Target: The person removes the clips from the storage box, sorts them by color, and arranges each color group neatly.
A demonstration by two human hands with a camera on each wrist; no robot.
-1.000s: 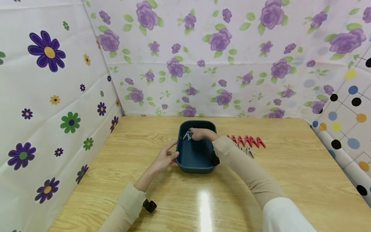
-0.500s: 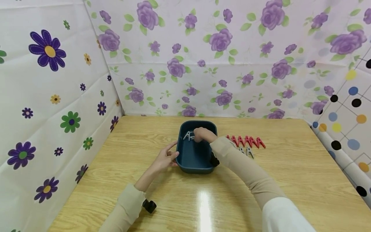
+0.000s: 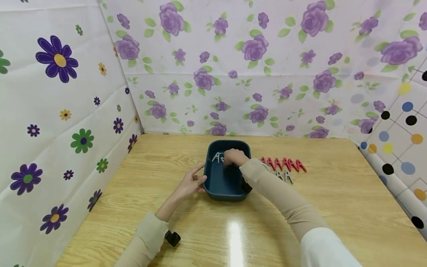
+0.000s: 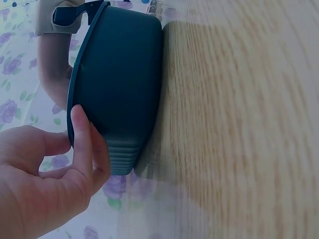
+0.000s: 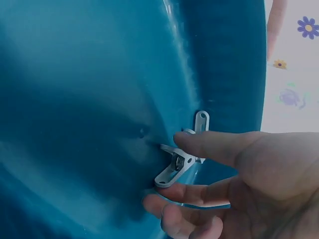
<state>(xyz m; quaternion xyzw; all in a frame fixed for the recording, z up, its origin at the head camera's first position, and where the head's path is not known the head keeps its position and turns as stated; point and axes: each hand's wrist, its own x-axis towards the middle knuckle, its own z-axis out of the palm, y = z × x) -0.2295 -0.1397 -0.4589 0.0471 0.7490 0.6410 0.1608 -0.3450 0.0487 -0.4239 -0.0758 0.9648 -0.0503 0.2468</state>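
Note:
A dark blue-green plastic bin (image 3: pixel 218 185) stands on the wooden table. At its left side my left hand (image 3: pixel 189 183) pinches the rim, thumb and fingers on either side, as the left wrist view shows. My right hand (image 3: pixel 233 157) reaches down inside the bin. Between its thumb and index finger is a light grey clothespin (image 5: pixel 174 169), lying close to the bin's floor. Another grey clothespin (image 3: pixel 216 157) lies just left of the hand, by the bin's far-left wall, and is partly hidden behind the thumb in the right wrist view.
Right of the bin, a row of several red clothespins (image 3: pixel 285 164) lies on the table (image 3: pixel 333 207). In front of them are grey clothespins (image 3: pixel 288 177), partly covered by the right sleeve (image 3: pixel 267 178). Flower-printed cloth (image 3: pixel 233 92) hangs behind the table.
My right hand has shifted slightly right inside the bin, away from the left clothespin, and a second one there has turned to lie flatter. The left hand stays on the rim.

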